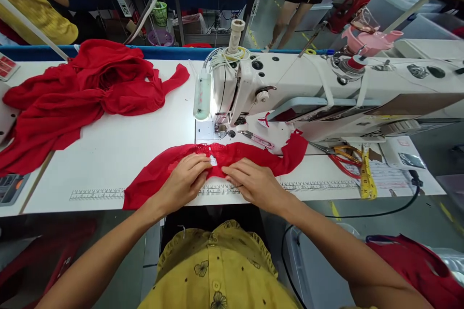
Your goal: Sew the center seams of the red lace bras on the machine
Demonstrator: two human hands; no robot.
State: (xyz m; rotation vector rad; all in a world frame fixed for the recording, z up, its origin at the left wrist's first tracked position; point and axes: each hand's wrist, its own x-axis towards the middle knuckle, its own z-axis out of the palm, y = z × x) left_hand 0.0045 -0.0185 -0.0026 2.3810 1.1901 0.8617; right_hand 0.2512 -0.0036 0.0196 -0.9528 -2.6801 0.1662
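A long strip of red fabric point(250, 153) lies across the front of the white table below the sewing machine point(239, 91). At its middle sits a small white label point(213, 160). My left hand point(186, 177) grips the strip just left of the label, fingers bent together over the cloth. To the right of the label, my right hand point(255, 184) pinches the strip's lower edge, its thumb partly hidden. The needle and presser foot point(220, 128) are just behind the cloth, apart from both hands.
A heap of red fabric point(97, 87) covers the table's left. Pink thread snips point(258, 139) lie on the machine bed. Scissors point(344, 154) and a yellow tape measure point(367, 174) are at the right. A printed ruler point(319, 186) runs along the front edge. Other people stand or sit beyond.
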